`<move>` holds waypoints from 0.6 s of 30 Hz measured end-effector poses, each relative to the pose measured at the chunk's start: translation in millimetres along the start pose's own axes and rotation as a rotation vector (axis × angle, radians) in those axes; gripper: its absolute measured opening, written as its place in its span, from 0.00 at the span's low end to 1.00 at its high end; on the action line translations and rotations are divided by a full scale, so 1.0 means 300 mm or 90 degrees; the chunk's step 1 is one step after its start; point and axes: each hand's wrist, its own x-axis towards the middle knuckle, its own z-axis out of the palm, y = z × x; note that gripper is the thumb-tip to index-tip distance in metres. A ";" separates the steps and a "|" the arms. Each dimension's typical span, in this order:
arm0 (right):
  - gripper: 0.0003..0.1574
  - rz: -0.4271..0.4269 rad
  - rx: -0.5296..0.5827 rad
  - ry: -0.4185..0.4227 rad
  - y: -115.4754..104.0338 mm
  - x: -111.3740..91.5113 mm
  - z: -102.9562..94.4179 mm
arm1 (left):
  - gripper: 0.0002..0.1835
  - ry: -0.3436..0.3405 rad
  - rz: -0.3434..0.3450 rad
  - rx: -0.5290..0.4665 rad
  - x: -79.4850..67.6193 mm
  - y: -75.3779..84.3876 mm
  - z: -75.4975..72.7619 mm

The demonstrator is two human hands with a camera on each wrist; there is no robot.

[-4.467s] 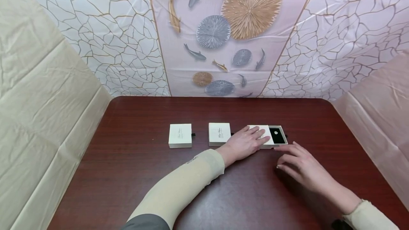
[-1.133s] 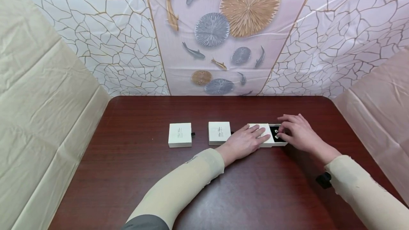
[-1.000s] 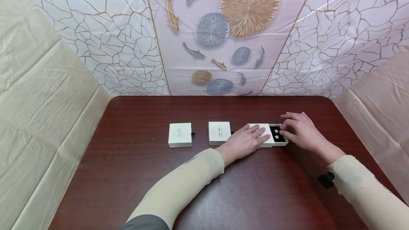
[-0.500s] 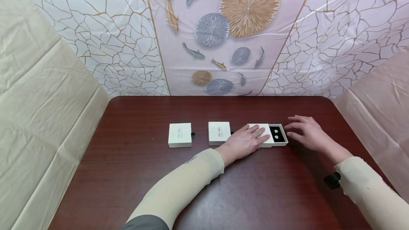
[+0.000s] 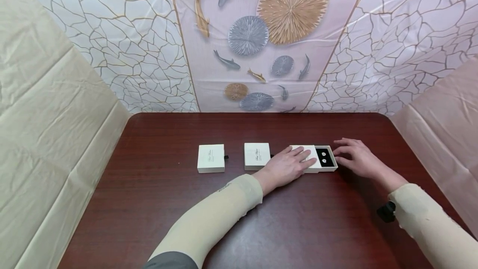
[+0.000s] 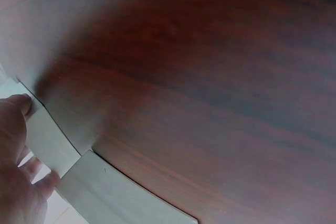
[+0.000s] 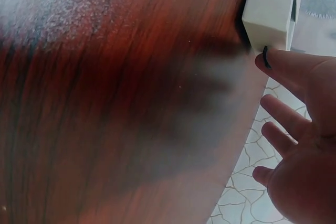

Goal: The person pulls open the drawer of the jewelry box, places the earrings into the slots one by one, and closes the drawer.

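Three white drawer boxes with printed lids stand in a row. On the rightmost box (image 5: 303, 148), also seen from the side as a white box (image 6: 118, 192) in the left wrist view, my left hand (image 5: 285, 167) rests with its fingers spread over the lid. Out of its right side sticks the drawer (image 5: 333, 159), where a pair of earrings (image 5: 323, 157) sits on a black pad. My right hand (image 5: 354, 157) is at the drawer's outer end, fingers fairly straight. In the right wrist view a black pull tab (image 7: 266, 56) lies against a fingertip.
The middle box (image 5: 257, 155) is next to my left wrist, its tab partly hidden. Farther left stands another box (image 5: 210, 158) with its black tab pointing right. Cloth walls (image 5: 142, 53) rise behind and beside the dark red wooden table (image 5: 291, 227).
My right hand has drawn back from over the earrings to the drawer's right end. Two earrings now show on the pad, where one showed earliest. My left hand has stayed on the box.
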 end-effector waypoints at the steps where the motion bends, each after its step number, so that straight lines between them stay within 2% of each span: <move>1: 0.07 0.002 0.000 -0.002 0.001 0.001 0.002 | 0.29 0.000 0.000 -0.001 0.000 0.000 0.000; 18: 0.10 0.008 -0.011 0.024 -0.016 0.018 0.024 | 0.29 0.002 -0.005 -0.007 0.001 0.003 0.003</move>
